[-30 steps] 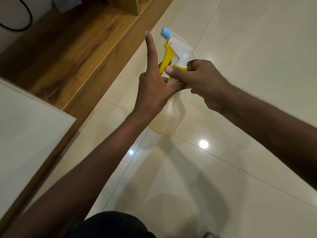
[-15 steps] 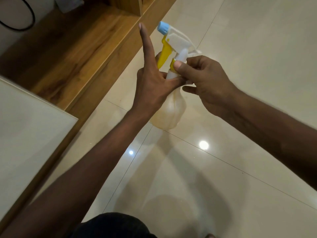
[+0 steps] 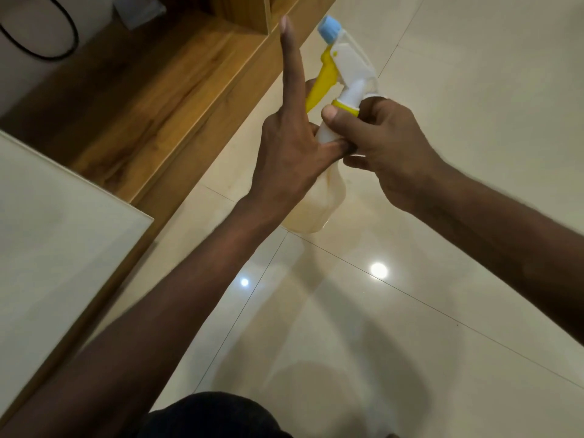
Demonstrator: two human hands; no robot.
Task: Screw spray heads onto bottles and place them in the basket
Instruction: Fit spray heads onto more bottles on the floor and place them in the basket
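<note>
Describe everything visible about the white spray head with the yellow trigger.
The white plastic spray head has a blue nozzle, yellow trigger and yellow collar. It sits tilted on the translucent bottle's neck, above the floor. The right hand pinches the collar; the left hand grips the neck, forefinger straight.

A shiny cream tile floor (image 3: 442, 311) is seen, w/ thin lines between the tiles and two small bright light spots on it. A brown wood ledge (image 3: 151, 99) is laid along the floor's left side. A pale flat top (image 3: 57, 222) is seen at bottom left.
</note>
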